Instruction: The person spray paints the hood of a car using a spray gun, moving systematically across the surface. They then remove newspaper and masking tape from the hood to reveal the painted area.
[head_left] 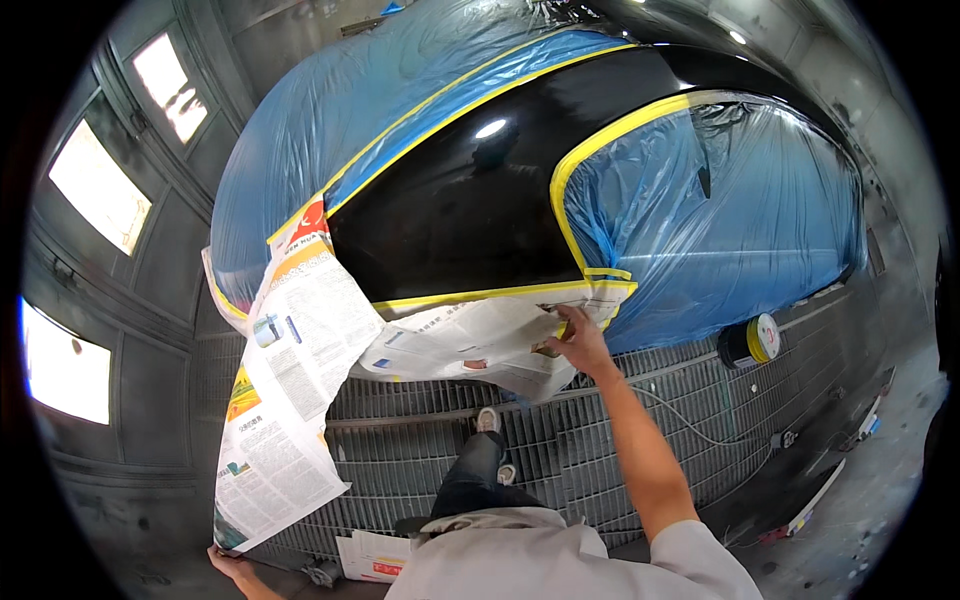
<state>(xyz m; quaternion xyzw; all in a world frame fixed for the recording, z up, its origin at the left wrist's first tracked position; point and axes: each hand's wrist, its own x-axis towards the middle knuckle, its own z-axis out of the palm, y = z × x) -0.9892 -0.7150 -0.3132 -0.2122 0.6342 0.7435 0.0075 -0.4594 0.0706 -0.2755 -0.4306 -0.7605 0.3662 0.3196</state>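
Note:
A glossy black car panel is edged with yellow masking tape. Down at the lower left, my left hand pinches the bottom corner of a long newspaper sheet, whose upper end meets the panel's lower left corner. A second newspaper strip hangs, crumpled, along the taped lower edge of the panel. On the right end of that strip, my right hand has its fingers closed on the paper beside the tape; its fingertips are partly hidden.
Blue plastic film covers the wheel area on the right, and more film drapes the car at left. A black and yellow round container stands on the grated floor. A hose and a paper-like stack lie there too.

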